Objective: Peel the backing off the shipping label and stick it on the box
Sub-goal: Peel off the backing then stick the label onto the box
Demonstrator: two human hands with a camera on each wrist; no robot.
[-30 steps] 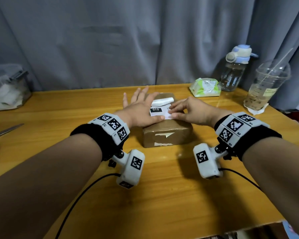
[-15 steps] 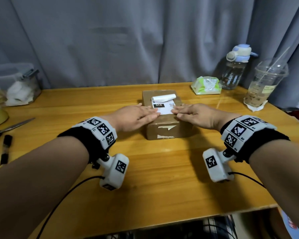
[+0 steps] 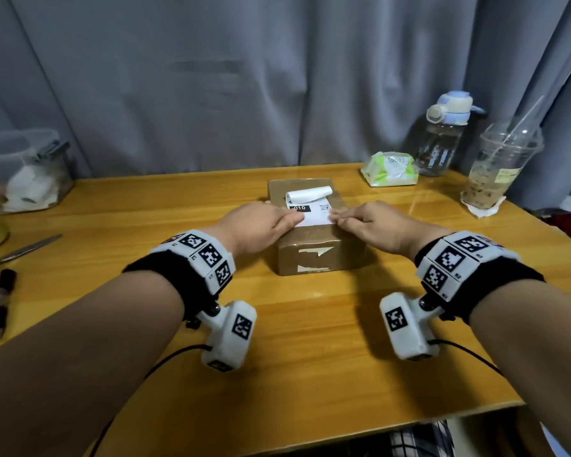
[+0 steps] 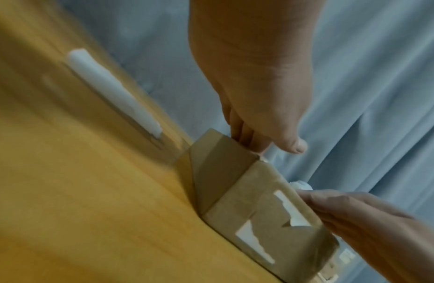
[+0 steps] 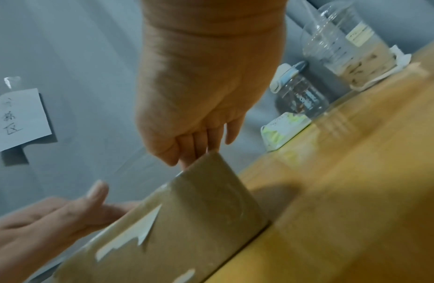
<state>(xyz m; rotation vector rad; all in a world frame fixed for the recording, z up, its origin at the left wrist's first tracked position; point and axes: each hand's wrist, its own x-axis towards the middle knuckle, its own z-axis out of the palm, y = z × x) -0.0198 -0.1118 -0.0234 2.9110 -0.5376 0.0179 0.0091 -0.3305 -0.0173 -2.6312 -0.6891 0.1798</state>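
A brown cardboard box (image 3: 320, 255) stands mid-table with torn white paper scraps on its near side. The white shipping label (image 3: 314, 216) lies on the box top; its far end curls up into a roll (image 3: 307, 193). My left hand (image 3: 267, 222) presses straight fingers on the label's near left corner. My right hand (image 3: 360, 221) presses its fingertips on the near right corner. In the left wrist view the left hand's fingers (image 4: 245, 137) touch the top edge of the box (image 4: 235, 183). In the right wrist view my right hand's fingers (image 5: 199, 149) meet the box (image 5: 187, 220) top.
At the back right stand a water bottle (image 3: 445, 136), a plastic cup with a straw (image 3: 498, 166) and a tissue pack (image 3: 389, 169). A clear container (image 3: 30, 169), scissors (image 3: 23, 250) and a marker (image 3: 2, 301) lie at the left. The table's front edge runs close below my forearms.
Both hands have slid back along the label toward the box's near edge. The left hand no longer covers the box's left side. The label's far end stays curled.
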